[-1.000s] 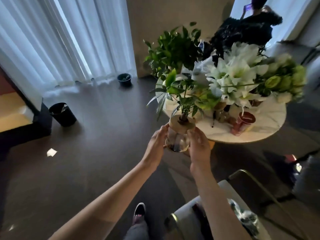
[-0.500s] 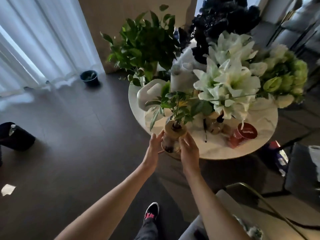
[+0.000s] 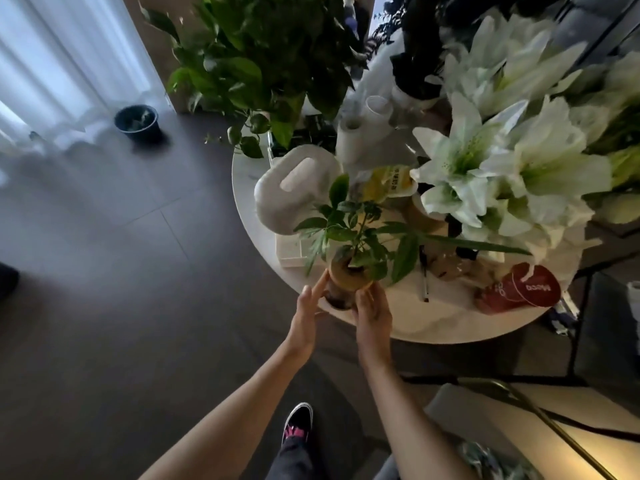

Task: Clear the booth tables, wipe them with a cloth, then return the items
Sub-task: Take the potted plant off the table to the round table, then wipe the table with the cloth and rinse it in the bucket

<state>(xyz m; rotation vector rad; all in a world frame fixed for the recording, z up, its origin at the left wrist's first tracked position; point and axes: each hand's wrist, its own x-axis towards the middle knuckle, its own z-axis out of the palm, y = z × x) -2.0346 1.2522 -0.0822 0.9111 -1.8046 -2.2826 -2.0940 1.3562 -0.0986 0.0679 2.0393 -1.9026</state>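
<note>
Both hands, the left hand point(image 3: 306, 308) flat-fingered and the right hand point(image 3: 372, 311) curled, bracket the small cork-topped glass plant vase point(image 3: 346, 284) at the crowded round white table point(image 3: 433, 317)'s near edge, so returning items seems underway.

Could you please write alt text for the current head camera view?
Both hands, left and right, touch a small potted plant at the near edge of a crowded round white table, beside white lilies and a red cup.

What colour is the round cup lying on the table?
Red, with white lettering on the cup; the head view shows it.
</note>
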